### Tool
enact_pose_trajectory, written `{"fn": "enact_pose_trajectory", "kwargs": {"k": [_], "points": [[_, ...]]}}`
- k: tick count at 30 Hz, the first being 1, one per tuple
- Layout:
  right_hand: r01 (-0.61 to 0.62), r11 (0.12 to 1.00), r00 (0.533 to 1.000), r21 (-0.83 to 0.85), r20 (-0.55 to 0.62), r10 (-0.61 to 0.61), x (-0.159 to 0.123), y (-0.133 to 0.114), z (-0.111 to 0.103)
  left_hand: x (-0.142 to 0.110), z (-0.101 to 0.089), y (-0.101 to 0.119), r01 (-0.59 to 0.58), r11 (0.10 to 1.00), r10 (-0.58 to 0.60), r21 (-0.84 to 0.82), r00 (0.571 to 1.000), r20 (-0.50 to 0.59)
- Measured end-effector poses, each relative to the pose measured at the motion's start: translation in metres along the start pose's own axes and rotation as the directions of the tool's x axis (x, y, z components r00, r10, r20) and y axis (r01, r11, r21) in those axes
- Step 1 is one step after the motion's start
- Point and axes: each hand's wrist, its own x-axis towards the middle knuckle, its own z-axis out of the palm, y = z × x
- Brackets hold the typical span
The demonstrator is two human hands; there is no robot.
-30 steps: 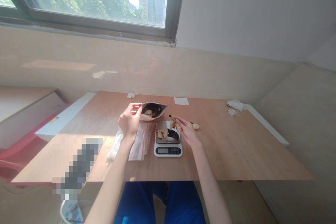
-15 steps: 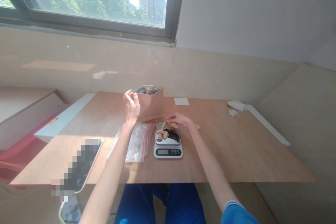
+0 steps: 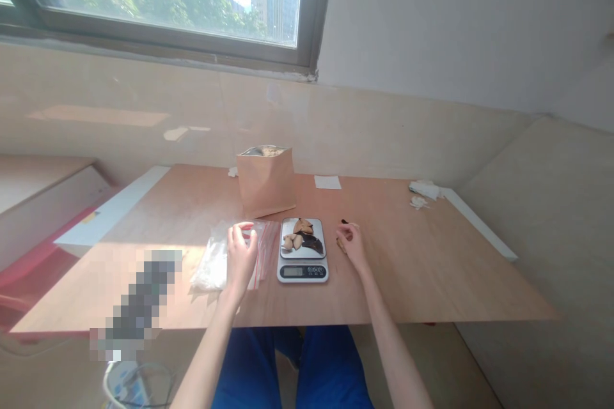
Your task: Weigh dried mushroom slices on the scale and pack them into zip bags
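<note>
Left grip [image 3: 241, 257]: fingers curled over the clear zip bag [image 3: 213, 261], 9 o'clock from the scale; I can't tell if it's pinching the film.
Right grip [image 3: 352, 244]: curled at 3 o'clock, a small dark tip [image 3: 344, 221] just past it; I can't tell if it's closed on anything.
Scale: tan and dark dried pieces [image 3: 298, 236] on the plate of the digital kitchen scale [image 3: 303, 272].
Pouch: foil-lined kraft pouch [image 3: 265, 184] upright at 11 o'clock, pieces showing inside.
Handling: I judge the pieces light and brittle, best taken at their thick part with fingertips; the bag's film looks slippery, best taken by its red-striped edge.
</note>
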Motion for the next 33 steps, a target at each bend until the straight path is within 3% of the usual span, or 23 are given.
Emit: {"fn": "enact_pose_trajectory", "kwargs": {"k": [3, 6, 14, 18, 21, 23, 26, 30, 33], "points": [[0.152, 0.971, 0.972, -0.185, -0.148, -0.18, -0.013, 0.006, 0.0, -0.016, 0.001, -0.01, -0.029, 0.995, 0.024, 0.093, 0.998, 0.054], [0.228, 0.904, 0.934, -0.363, -0.181, -0.308, -0.026, 0.011, 0.001, -0.025, 0.002, -0.02, -0.056, 0.986, 0.046, 0.159, 0.997, 0.062], [0.231, 0.876, 0.901, -0.422, -0.247, -0.357, -0.036, 0.021, 0.001, -0.036, 0.004, -0.038, 0.071, 0.986, -0.111, 0.153, 0.955, 0.276], [0.211, 0.898, 0.892, -0.387, -0.299, -0.338, -0.043, 0.005, 0.003, -0.038, -0.002, -0.032, 0.103, 0.989, -0.122, 0.108, 0.974, 0.189], [0.239, 0.935, 0.933, -0.263, -0.204, -0.296, -0.06, -0.025, 0.017, -0.043, -0.007, -0.018, 0.067, 0.997, -0.072, 0.042, 0.987, 0.14], [0.252, 0.958, 0.966, -0.135, -0.022, -0.257, -0.073, -0.053, 0.032, -0.048, -0.008, -0.007, 0.019, 1.0, -0.019, 0.0, 0.989, 0.145], [0.24, 0.97, 0.956, -0.031, 0.178, -0.231, -0.084, -0.092, 0.054, -0.055, -0.005, 0.01, -0.06, 0.995, 0.073, -0.08, 0.983, 0.167], [0.146, 0.987, 0.953, 0.068, 0.257, -0.159, -0.072, -0.115, 0.063, -0.055, -0.007, 0.021, -0.093, 0.984, 0.119, -0.151, 0.979, 0.168], [0.087, 0.992, 0.971, 0.089, 0.215, -0.104, -0.058, -0.112, 0.057, -0.05, -0.017, 0.024, 0.001, 0.985, 0.008, -0.173, 0.999, 0.05]]}}
